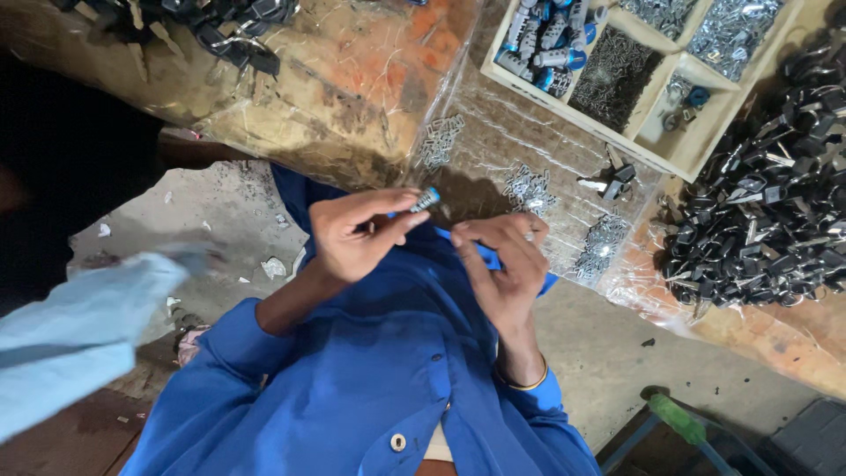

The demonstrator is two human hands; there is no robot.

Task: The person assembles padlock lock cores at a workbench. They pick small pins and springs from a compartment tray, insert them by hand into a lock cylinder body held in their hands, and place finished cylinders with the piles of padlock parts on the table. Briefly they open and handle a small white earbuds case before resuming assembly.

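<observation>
Head view: a small cylinder (426, 199), silver with a blue end, is pinched at the fingertips of the left hand (357, 238), above the lap and just short of the bench edge. The thumb and forefinger are closed on its lower end, so the blue tip sticks out toward 1 o'clock. The right hand (504, 264) is curled close beside it at 3 o'clock, fingers bent inward; whether something tiny is held there cannot be told.

The cylinder looks like a metal part, so it is judged stiff, light for the hand and somewhat slick (a smooth plated barrel gives little friction). It is best gripped across the barrel at mid-length with two fingertip pads, not by the blue cap, which may turn or slip off. Being small, it is easily dropped and would be hard to find on the floor.

At 12 o'clock little heaps of clips (529, 188) lie on a plastic sheet (493, 115). At 1 o'clock a wooden tray (671, 160) holds more cylinders and small metal pieces in compartments. At 3 o'clock a pile of dark parts (767, 211) is stacked.
</observation>
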